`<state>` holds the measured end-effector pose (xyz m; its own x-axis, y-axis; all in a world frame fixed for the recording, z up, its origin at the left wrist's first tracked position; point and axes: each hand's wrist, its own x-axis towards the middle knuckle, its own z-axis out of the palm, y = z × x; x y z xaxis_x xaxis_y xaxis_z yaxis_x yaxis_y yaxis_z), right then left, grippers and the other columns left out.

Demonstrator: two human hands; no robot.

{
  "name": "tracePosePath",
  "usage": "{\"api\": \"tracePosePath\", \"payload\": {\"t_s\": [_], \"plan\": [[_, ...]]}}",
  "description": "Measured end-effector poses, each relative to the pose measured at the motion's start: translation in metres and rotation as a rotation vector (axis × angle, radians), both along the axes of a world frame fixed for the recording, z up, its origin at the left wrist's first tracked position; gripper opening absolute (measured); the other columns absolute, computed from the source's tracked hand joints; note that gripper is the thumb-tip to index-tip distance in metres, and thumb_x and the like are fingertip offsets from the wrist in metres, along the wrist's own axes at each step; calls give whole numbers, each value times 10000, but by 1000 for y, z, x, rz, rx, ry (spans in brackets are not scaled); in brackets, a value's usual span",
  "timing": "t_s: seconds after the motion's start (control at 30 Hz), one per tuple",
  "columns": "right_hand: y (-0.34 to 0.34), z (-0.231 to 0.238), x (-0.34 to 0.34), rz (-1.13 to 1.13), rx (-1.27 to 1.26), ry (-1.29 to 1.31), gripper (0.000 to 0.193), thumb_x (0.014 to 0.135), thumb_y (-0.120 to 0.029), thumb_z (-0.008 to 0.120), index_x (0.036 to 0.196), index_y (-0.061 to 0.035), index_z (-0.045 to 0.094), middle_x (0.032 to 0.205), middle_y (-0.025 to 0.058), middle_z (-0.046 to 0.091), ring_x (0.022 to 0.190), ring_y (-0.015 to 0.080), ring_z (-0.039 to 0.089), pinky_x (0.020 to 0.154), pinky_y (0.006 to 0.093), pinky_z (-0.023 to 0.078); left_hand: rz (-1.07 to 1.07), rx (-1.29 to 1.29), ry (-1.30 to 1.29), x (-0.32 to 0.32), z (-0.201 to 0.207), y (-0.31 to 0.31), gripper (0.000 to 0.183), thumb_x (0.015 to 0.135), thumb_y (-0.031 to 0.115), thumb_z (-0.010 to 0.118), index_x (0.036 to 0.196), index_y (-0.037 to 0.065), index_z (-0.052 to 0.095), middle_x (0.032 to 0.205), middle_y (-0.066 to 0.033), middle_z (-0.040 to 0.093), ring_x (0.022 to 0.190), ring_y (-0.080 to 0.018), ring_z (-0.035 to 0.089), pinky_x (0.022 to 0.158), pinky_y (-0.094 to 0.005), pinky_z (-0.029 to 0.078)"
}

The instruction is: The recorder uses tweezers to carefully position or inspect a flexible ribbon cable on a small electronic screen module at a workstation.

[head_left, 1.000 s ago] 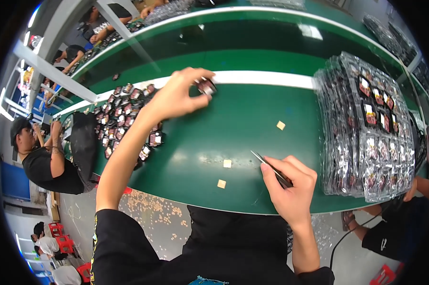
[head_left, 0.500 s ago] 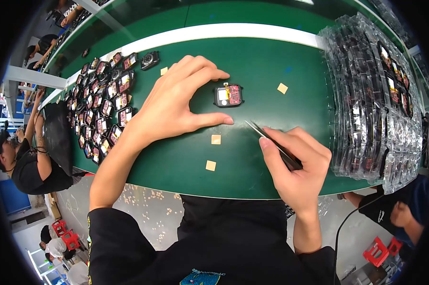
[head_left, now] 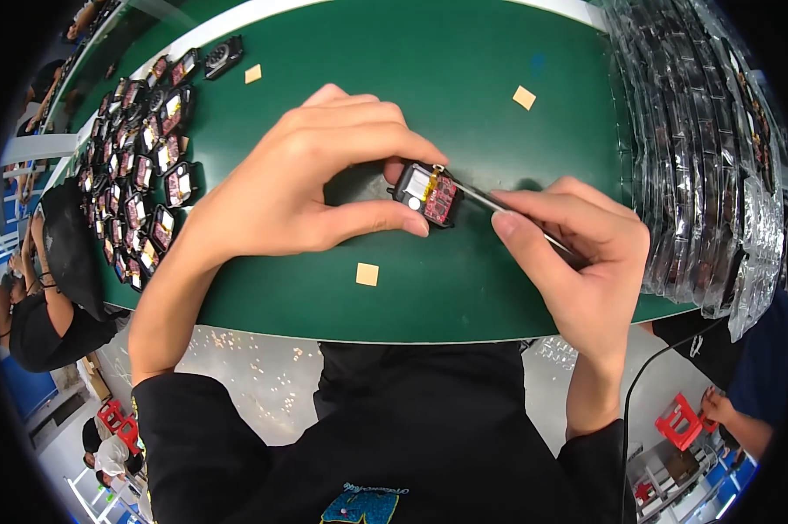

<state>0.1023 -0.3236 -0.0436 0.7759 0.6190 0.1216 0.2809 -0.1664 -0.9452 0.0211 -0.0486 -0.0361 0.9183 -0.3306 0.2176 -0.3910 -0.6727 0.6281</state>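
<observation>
My left hand (head_left: 293, 188) pinches an opened smartwatch case (head_left: 437, 206) between thumb and fingertips, over the green work mat. Inside the tilted black case show a red circuit board, a white part and some yellow tape. A pair of metal tweezers (head_left: 477, 194) is gripped in my right hand (head_left: 586, 240). Its tips meet the case at the upper right edge; whether they hold anything is too small to tell. Below my left thumb lies a small tan square (head_left: 368, 274) on the mat.
Many similar opened watch cases (head_left: 134, 210) crowd the left side. Tall stacks of clear plastic trays (head_left: 682, 166) stand at the right. Two more tan squares (head_left: 252, 73) (head_left: 524, 98) lie farther back. Other people sit nearby; a black cable (head_left: 631, 384) hangs at right.
My left hand has closed on the watch case, which is now tilted. The tweezers have come up against its edge. One tan square near my thumb is out of sight. The view has shifted.
</observation>
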Motion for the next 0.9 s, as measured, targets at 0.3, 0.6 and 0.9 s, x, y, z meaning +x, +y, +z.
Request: {"api": "tracePosePath", "payload": {"t_s": [0.3,0.6,0.9], "plan": [[13,-4,-1,34,-44,-284,141,856,42,846,996,19,849,680,36,631,509,78,482,478,270,329,-3,-29,-12,1,-5,1,565,738,274,985,1213,12,823,930,-55,738,869,-223,659,872,-370,415],[9,-3,-5,-10,-101,-342,212,860,54,852,1069,19,867,744,12,647,591,38,481,542,230,325,75,-79,-2,0,-5,-3,595,696,269,1005,1204,24,817,905,-32,718,789,-173,572,758,-322,389],[9,-11,-7,-18,-74,-538,278,815,70,881,1088,19,869,794,18,685,559,22,458,516,222,312,49,-23,-28,2,-4,-2,573,694,270,1001,1182,32,818,870,-32,697,756,-163,556,732,-314,388]]}}
